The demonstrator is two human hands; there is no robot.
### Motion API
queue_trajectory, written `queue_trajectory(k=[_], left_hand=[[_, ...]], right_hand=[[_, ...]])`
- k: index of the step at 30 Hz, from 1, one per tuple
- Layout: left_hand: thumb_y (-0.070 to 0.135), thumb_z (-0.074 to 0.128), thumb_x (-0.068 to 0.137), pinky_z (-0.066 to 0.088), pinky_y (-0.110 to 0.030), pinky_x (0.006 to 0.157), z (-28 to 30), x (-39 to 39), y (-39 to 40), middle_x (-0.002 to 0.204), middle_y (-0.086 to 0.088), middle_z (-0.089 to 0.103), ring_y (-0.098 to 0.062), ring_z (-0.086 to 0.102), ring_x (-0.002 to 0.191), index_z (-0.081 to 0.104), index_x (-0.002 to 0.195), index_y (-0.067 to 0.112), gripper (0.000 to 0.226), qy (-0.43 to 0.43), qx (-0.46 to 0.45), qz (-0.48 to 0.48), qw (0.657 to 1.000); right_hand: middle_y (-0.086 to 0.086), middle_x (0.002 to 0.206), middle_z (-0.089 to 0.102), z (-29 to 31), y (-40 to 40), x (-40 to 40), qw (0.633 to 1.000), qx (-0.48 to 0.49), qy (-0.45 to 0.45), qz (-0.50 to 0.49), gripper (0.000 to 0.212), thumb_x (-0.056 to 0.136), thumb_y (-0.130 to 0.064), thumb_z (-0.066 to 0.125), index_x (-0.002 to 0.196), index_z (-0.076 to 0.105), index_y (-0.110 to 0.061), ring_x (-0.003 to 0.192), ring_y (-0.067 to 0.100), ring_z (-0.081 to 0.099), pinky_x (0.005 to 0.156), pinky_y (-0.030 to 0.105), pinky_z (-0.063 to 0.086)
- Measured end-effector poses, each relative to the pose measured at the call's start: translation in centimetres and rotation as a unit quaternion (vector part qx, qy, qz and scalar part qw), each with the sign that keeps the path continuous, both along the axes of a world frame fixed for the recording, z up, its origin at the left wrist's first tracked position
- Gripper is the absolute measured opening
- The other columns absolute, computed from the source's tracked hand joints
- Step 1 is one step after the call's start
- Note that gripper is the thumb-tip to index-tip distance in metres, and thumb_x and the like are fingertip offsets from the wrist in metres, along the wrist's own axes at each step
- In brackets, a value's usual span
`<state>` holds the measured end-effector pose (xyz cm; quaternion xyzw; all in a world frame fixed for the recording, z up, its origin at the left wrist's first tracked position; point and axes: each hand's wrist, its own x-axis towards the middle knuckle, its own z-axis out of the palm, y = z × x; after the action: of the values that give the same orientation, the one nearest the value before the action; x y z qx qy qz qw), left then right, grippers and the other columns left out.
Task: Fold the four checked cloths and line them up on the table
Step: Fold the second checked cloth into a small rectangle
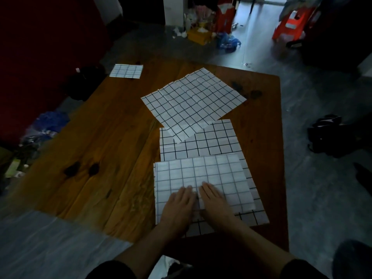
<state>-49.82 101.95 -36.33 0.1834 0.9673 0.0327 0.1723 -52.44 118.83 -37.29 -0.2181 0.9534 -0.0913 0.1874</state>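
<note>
White cloth with a dark grid lies folded over itself at the near edge of the wooden table, and both hands rest flat on this nearest cloth. The left hand and the right hand lie side by side, almost touching, fingers straight and pointing away from the person, palms pressing down near the cloth's near left part. Neither hand grips anything. Both forearms reach in from the bottom of the view, dark sleeves at the elbows.

Just beyond, a second cloth lies partly under the nearest one. A third cloth, spread open and turned at an angle, overlaps the second cloth's far edge. Well apart, at the table's far left corner, sits a small folded cloth.
</note>
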Motion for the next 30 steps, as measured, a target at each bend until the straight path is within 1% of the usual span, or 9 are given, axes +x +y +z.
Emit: queue_trajectory(k=[2,4,8,11,16,19,27,29,30], left_hand=[[0.034,0.049,0.096,0.015,-0.046,0.119,0.3,0.1,-0.7,0.164,-0.012,0.004,-0.031,0.005,0.15,0.013,0.155,0.016,0.071,0.005,0.007,0.005,1.0],[0.039,0.051,0.095,0.02,-0.046,0.118,0.2,0.4,-1.8,0.164,-0.012,0.008,-0.031,0.01,0.15,0.017,0.154,0.017,0.071,0.004,0.009,0.004,1.0],[0.049,0.066,0.081,0.042,-0.045,0.107,-0.9,1.4,-4.4,0.154,-0.011,0.037,-0.032,0.039,0.14,0.039,0.144,0.022,0.073,0.001,0.006,0.024,1.0],[0.05,0.073,0.072,0.05,-0.041,0.096,-0.9,1.9,-5.2,0.142,-0.008,0.052,-0.029,0.052,0.128,0.051,0.133,0.024,0.07,0.027,0.02,0.018,0.999],[0.042,0.068,0.074,0.051,-0.04,0.09,0.2,1.4,-3.2,0.136,-0.002,0.054,-0.025,0.051,0.125,0.058,0.123,0.027,0.052,0.043,0.049,-0.017,0.998],[0.039,0.074,0.069,0.054,-0.039,0.078,-0.1,1.3,-2.1,0.127,-0.004,0.061,-0.026,0.06,0.111,0.064,0.113,0.025,0.047,0.04,0.024,-0.055,0.997],[0.031,0.09,0.056,0.056,-0.034,0.055,-0.3,1.7,-2.7,0.115,-0.007,0.069,-0.025,0.069,0.094,0.068,0.104,0.02,0.054,0.096,0.069,-0.078,0.99],[0.03,0.083,0.064,0.056,-0.033,0.053,-0.4,1.6,-2.7,0.115,-0.008,0.069,-0.025,0.069,0.093,0.069,0.104,0.019,0.044,0.107,0.072,-0.082,0.988],[0.03,0.077,0.069,0.056,-0.033,0.054,-0.5,1.6,-2.7,0.117,-0.008,0.068,-0.026,0.069,0.094,0.068,0.105,0.019,0.039,0.109,0.076,-0.083,0.988]], right_hand=[[0.007,0.164,-0.008,0.1,0.6,-0.3,1.0,-0.008,-0.022,-0.018,0.086,0.094,-0.038,0.055,0.155,0.0,-0.012,0.15,0.019,-0.013,0.118,0.034,-0.01],[0.003,0.163,-0.012,0.1,1.4,-0.2,0.999,-0.009,-0.036,-0.03,0.09,0.092,-0.043,0.056,0.155,-0.002,-0.014,0.149,0.018,-0.015,0.12,0.036,-0.008],[0.002,0.163,-0.013,-0.1,3.7,0.0,0.998,0.011,-0.038,-0.051,0.094,0.09,-0.048,0.057,0.155,-0.003,-0.017,0.148,0.017,-0.017,0.119,0.035,-0.008],[0.004,0.164,-0.007,0.2,5.0,0.3,0.996,0.001,-0.021,-0.09,0.088,0.092,-0.045,0.057,0.155,0.004,-0.015,0.149,0.019,-0.013,0.117,0.032,-0.008],[0.005,0.164,0.008,0.3,2.6,1.3,0.996,-0.032,0.019,-0.081,0.08,0.09,-0.037,0.061,0.153,0.018,-0.013,0.151,0.021,-0.004,0.119,0.031,-0.003],[0.005,0.164,0.008,0.1,1.4,1.9,0.997,-0.042,0.003,-0.063,0.073,0.092,-0.034,0.056,0.152,0.021,-0.013,0.151,0.019,-0.004,0.123,0.035,0.004],[0.006,0.159,0.024,0.4,5.1,2.3,0.991,-0.08,0.032,-0.1,0.058,0.093,-0.022,0.057,0.146,0.036,-0.013,0.149,0.02,0.011,0.118,0.028,0.011],[0.01,0.154,0.035,1.3,6.5,2.3,0.99,-0.076,0.059,-0.102,0.051,0.089,-0.016,0.065,0.137,0.049,-0.005,0.147,0.028,0.023,0.114,0.029,0.012],[0.013,0.146,0.046,1.6,7.2,2.4,0.99,-0.065,0.076,-0.096,0.043,0.084,-0.011,0.072,0.124,0.06,0.0,0.141,0.034,0.035,0.111,0.034,0.019]])
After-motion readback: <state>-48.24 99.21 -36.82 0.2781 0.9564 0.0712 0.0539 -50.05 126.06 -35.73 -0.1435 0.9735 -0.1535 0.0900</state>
